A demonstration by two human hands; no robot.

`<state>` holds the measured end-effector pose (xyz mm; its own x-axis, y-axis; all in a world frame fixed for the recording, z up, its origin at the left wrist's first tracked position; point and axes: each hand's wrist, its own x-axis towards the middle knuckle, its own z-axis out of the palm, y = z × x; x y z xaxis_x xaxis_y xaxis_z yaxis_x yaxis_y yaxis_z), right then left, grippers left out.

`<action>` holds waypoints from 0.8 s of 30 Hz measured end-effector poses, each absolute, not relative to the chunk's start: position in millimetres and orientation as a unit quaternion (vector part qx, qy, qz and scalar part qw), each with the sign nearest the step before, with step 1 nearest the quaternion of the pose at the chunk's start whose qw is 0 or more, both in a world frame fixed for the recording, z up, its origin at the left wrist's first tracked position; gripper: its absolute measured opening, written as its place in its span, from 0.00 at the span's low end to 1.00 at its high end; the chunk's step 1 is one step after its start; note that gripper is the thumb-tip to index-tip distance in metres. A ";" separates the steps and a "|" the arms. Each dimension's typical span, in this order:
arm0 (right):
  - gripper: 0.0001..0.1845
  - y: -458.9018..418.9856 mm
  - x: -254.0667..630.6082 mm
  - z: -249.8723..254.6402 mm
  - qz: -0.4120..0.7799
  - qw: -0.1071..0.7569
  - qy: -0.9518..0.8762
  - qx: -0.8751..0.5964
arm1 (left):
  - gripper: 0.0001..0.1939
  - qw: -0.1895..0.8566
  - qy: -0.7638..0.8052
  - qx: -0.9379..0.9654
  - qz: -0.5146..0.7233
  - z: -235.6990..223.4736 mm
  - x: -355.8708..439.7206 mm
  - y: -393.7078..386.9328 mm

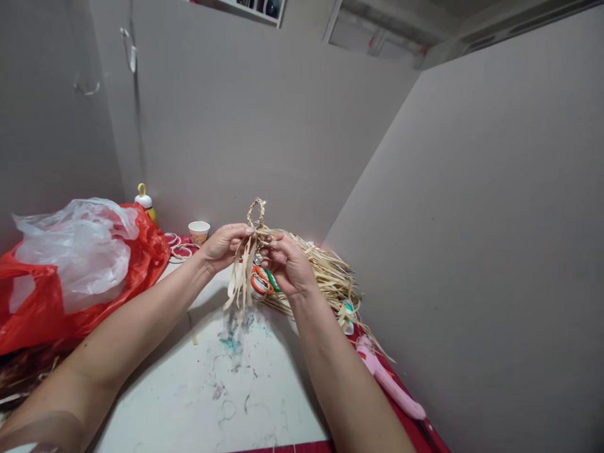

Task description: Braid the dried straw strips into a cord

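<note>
Both hands are raised over the white board, pinching a small piece of straw-coloured braided strips (pixel 242 280). A braided loop (pixel 256 212) stands up above my fingers, and loose flat ends hang below. My left hand (pixel 229 244) is closed on the piece at the base of the loop. My right hand (pixel 289 263) grips strips of it from the other side, its fingers partly curled. Just behind and below the right fingers lie scissors with orange and green handles (pixel 261 280), partly hidden.
A bundle of dry straw strips (pixel 330 270) lies at the right, near a pink glue gun (pixel 391 384). Red and white plastic bags (pixel 89 251) fill the left side. A paper cup (pixel 199 231), white rings (pixel 178 253) and a yellow-and-white bottle (pixel 144 201) stand at the back, before grey panels (pixel 226 126).
</note>
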<state>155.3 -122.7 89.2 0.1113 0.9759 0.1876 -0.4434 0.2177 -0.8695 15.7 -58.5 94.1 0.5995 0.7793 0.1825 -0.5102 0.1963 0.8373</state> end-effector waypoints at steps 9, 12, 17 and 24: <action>0.03 -124.9 161.3 88.7 0.062 0.627 -0.600 -0.493 | 0.06 0.664 0.173 0.573 0.449 97.8 18.5 -66.9; 0.04 -123.3 167.1 89.4 0.111 0.625 -0.599 -0.488 | 0.06 0.632 0.182 0.605 0.449 96.0 19.2 -65.8; 0.11 -122.4 176.7 91.9 0.342 0.613 -0.540 -0.463 | 0.07 0.599 0.186 0.642 0.441 98.7 14.4 -64.7; 0.06 -124.0 177.5 94.3 0.416 0.626 -0.499 -0.432 | 0.08 0.491 0.200 0.757 0.382 100.4 11.5 -68.6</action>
<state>177.5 -124.0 94.3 0.1574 0.9514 0.2648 -0.0890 0.2807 -0.9557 11.5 -68.6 100.4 0.6292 0.6771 0.3817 -0.0726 -0.4378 0.8962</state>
